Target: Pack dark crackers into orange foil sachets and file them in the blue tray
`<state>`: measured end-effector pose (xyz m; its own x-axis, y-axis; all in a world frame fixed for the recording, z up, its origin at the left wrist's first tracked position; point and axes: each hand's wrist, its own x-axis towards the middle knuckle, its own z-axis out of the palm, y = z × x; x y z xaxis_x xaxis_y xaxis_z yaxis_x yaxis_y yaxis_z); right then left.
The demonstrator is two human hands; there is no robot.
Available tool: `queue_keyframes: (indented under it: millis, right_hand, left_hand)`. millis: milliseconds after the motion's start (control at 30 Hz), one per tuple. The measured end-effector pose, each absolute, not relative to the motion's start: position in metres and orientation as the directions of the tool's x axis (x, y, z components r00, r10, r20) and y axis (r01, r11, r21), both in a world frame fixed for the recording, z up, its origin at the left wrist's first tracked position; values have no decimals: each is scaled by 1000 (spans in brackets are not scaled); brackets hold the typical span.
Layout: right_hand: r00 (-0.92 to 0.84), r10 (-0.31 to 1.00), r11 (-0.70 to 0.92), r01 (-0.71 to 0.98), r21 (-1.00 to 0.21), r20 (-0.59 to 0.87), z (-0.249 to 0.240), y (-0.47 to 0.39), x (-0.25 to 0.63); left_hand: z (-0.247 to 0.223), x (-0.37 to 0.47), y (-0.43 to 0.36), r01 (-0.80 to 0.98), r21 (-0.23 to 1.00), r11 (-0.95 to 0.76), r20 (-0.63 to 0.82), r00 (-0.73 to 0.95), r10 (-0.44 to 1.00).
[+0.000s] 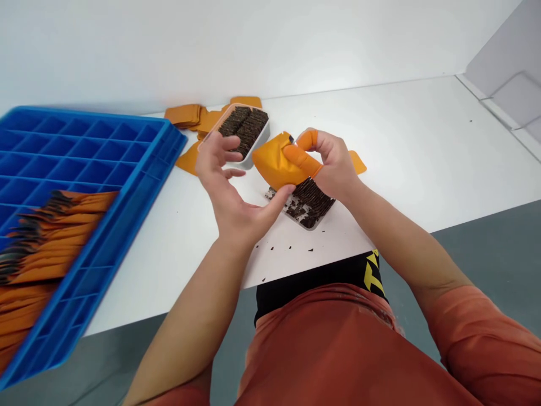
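Observation:
An orange pouch (274,160) is up above the table, pinched between the thumb and fingers of my right hand (327,160). Orange covers sit on two of that hand's fingers. My left hand (234,189) is spread beside the pouch, fingers apart, its thumb tip at the pouch's lower edge; I cannot tell whether it touches. Below the pouch, a shallow container holds thin dark brown pieces (315,197) and crumbs. Behind my left hand stands a white plastic box (262,138) packed with rows of similar dark pieces (253,127).
At left lies a blue divided tray (146,186) with many filled orange pouches (63,242) with dark tops. Flat orange pouches (183,115) are stacked at the back, and another orange piece (358,162) lies behind my right hand. Dark crumbs (310,250) dot the white table (422,146).

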<state>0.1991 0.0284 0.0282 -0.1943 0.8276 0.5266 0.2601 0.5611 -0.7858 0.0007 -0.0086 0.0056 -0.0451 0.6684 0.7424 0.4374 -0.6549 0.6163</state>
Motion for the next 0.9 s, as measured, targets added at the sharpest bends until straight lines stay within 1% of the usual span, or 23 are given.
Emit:
queue_keyframes:
  millis: [67,100,133,200,267,333,400,500,567,700,767,833,900]
  right_hand:
    - [-162,841,536,116,-836,517,30,23,195]
    - [-158,842,530,73,-845,515,31,20,194]
    - [-167,835,540,70,-839,524,31,18,192]
    - [-210,816,565,94,-819,539,30,15,189]
    - [-268,809,568,126,-813,523,29,13,188]
    - [-332,807,554,138,-821,489,28,13,188]
    - [-379,787,559,103,-823,487,27,13,188]
    - [-417,715,629,32,-777,561,28,13,189]
    - [-426,687,664,38,-747,589,29,12,189]
    - [-455,646,703,43,-710,612,29,12,194]
    - [-486,617,742,95,-664,620,29,11,196]
    - [-487,614,775,221,-592,622,28,10,196]
    - [-449,630,776,351,-524,634,27,9,194]
  left_hand:
    - [8,1,-8,479,518,-709,793,41,608]
    - [8,3,-7,483,491,-725,799,82,596]
    - [8,5,-6,476,485,-734,792,118,599]
    - [6,9,-4,432,510,-744,755,190,627]
    - [6,12,-5,408,577,-707,685,229,691]
    - [7,12,-7,421,642,-641,621,205,757]
    - [7,11,-8,426,684,-592,600,133,789]
    - [5,10,-7,378,703,-602,637,40,769]
    - [3,9,-5,365,715,-597,642,-4,767]
    - [1,9,-2,422,732,-535,595,-13,804]
    - [2,9,-2,452,726,-518,596,-39,802]
    - [4,9,-3,479,699,-531,639,-87,764]
    - [6,9,-3,502,649,-571,706,-117,699]
